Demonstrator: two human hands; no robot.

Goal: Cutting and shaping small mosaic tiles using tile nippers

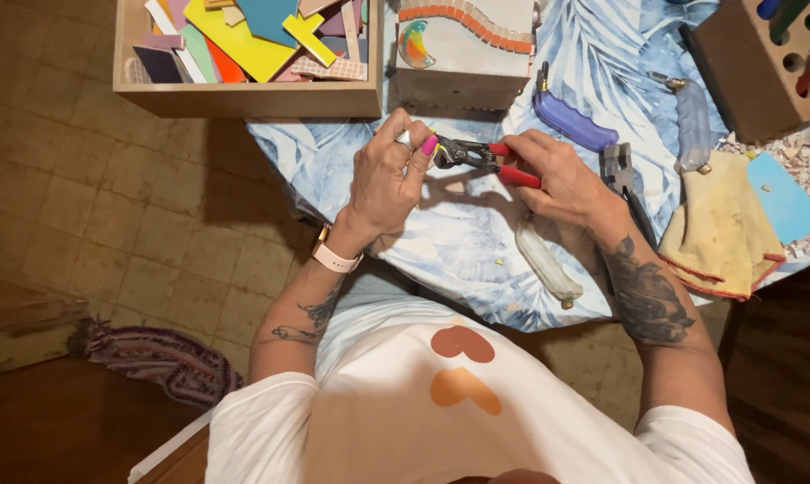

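The right hand (557, 175) is wrapped around the red handles of a pair of metal tile nippers (481, 157), squeezing them close together, with the dark jaws pointing toward the left hand (387, 175). The left hand's fingertips (427, 145), one with a bright pink nail, pinch a small pale tile piece (406, 137) right at the nipper jaws; the piece is mostly hidden by the fingers, so its shape cannot be told. Both hands hover above the blue-and-white leaf-patterned cloth (477, 251) covering the tabletop, near its front-left edge.

Toward the tabletop's far edge sits a grey concrete block with an orange mosaic wave (468, 45), and at the far left corner an open wooden box of coloured tile offcuts (244, 54). Just right of the right hand lies a purple translucent-handled tool (571, 121) and a second dark pair of pliers (622, 175). A clear-handled tool (548, 260) lies near the front edge, below the right wrist. A worn yellow work glove with red trim (719, 233) lies near the right edge, beside a blue square tile (786, 202).
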